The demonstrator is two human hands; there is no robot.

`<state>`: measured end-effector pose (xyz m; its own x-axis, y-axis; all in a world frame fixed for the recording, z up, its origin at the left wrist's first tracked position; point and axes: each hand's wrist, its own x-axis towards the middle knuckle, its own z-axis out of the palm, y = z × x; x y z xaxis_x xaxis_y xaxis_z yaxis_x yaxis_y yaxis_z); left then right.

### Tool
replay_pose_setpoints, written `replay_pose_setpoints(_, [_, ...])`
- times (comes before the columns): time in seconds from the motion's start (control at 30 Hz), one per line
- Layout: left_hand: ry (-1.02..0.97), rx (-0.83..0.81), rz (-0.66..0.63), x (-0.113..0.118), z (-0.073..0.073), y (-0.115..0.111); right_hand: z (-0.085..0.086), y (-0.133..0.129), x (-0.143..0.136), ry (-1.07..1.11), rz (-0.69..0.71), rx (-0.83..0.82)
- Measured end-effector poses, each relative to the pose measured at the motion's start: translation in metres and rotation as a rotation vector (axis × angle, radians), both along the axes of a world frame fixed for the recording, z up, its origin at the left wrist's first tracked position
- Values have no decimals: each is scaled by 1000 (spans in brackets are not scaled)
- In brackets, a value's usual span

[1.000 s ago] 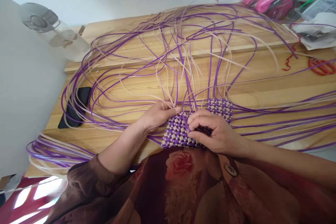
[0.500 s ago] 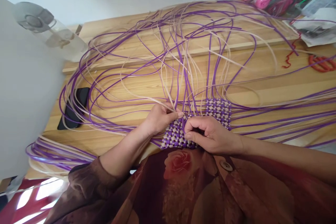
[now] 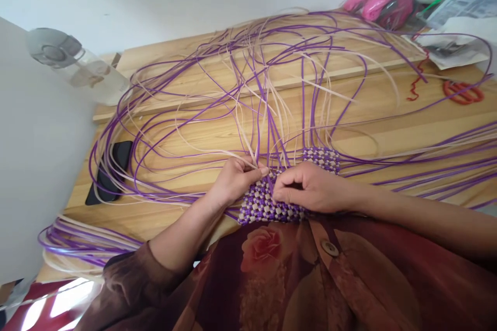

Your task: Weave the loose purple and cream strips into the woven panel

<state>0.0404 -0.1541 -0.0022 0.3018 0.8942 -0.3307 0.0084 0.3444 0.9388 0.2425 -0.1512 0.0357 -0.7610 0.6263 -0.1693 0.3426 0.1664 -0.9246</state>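
Observation:
A checked purple-and-cream woven panel (image 3: 258, 208) lies at the table's front edge, against my shirt. My left hand (image 3: 241, 178) is closed at its upper left edge, thumb pressed toward the fingers, with cream and purple strands rising beside the fingertips. My right hand (image 3: 310, 186) is curled over the panel's right part, its thumb and forefinger pinched together at a purple strand (image 3: 271, 184) that stands up from the weave. Behind the right hand, a second checked panel (image 3: 321, 158) shows, its lower part hidden. Long loose strands fan out from both panels.
Looped strands (image 3: 116, 93) spread across the wooden table (image 3: 209, 124) and its raised back ledge. A black phone (image 3: 111, 173) lies under strands at left, near a clear bottle (image 3: 81, 64). At right are orange-handled scissors (image 3: 462, 93), red cord (image 3: 417, 83) and a pink bagged item (image 3: 382, 5).
The whole view has shifted slightly, and the bend of a long purple strand at the right now shows. Both hands keep nearly the same places on the panel.

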Motion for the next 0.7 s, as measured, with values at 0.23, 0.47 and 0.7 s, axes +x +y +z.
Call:
replay_pose_setpoints(0.23, [-189, -41, -36, -2, 0, -1, -1, 46, -11, 34, -431, -321])
replay_pose_setpoints(0.47, [-220, -98, -39, 3, 4, -3, 3, 44, -22, -145, -320, 162])
replay_pose_setpoints(0.7, [-81, -106, 35, 3, -2, -5, -5, 146, -3, -516, -656, 639])
